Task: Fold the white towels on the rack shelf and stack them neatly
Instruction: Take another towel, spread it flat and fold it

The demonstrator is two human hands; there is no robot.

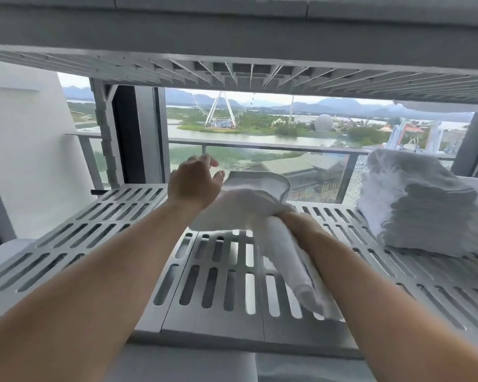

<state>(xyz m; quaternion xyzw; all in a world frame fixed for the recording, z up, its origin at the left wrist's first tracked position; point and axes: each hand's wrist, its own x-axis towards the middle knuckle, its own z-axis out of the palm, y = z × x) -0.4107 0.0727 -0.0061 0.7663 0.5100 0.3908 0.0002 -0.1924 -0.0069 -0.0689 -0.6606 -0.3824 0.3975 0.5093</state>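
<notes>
Above shelf (122, 244): towel (249, 205) bunched in right hand (301, 227), left hand (193, 186) seemingly touching

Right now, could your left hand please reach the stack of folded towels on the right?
Probably not easily: the right hand, gripping a towel, lies between the left hand and the stack.

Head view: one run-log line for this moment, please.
right hand: gripping bunched towel | left hand: open, at towel's far edge | stack: right end of shelf | fold: not done
</notes>
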